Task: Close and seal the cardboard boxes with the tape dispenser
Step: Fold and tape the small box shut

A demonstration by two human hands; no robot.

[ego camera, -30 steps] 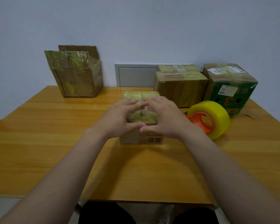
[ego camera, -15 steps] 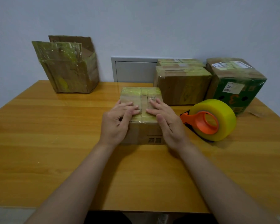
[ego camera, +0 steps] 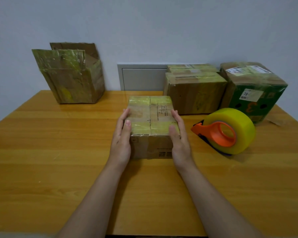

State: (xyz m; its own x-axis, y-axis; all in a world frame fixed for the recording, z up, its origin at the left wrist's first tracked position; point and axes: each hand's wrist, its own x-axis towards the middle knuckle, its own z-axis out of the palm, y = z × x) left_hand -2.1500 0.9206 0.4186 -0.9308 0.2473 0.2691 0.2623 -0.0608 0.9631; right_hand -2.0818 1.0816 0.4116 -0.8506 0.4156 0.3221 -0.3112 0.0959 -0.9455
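A small cardboard box (ego camera: 150, 117), closed and crossed with yellowish tape, sits mid-table. My left hand (ego camera: 121, 134) lies flat against its left side with straight fingers, the thumb on the top edge. My right hand (ego camera: 178, 134) presses the right side the same way. The tape dispenser (ego camera: 225, 131), an orange handle in a big yellow roll, stands on the table just right of my right hand, untouched.
An open, taped-up box (ego camera: 72, 78) stands at the back left. Two sealed brown boxes (ego camera: 194, 90) and a green box (ego camera: 253, 91) line the back right against the wall. The wooden table (ego camera: 58, 160) stretches toward me.
Both hands slid off the top of the small box and out to its left and right sides. The box and dispenser stayed put.
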